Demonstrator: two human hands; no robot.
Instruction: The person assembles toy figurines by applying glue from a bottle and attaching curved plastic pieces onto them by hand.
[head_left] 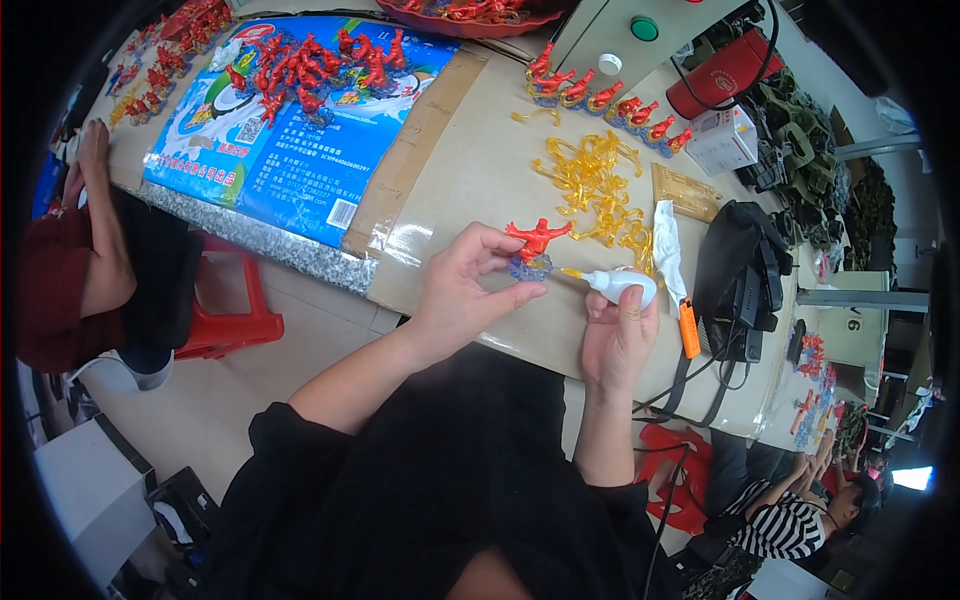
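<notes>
My left hand (463,285) pinches a small red figurine (540,237) by its translucent blue base, thumb below and fingers behind. In my right hand (618,345) lies a white squeeze bottle (628,286), closed in by thumb and fingers. Its narrow yellowish nozzle points left and reaches close to the base; whether the tip touches cannot be made out. Just beyond my hands, translucent yellow curved pieces (590,180) lie in a loose pile. Behind them, several red figurines on blue bases (605,97) stand in a slanting row, with yellow parts at them.
More red figurines (300,70) crowd a blue printed cardboard sheet (290,190) at left. An orange cutter (688,328), white tissue (667,250) and black device with cables (745,270) lie at right. A machine box (625,45) stands behind. Other people sit left and right.
</notes>
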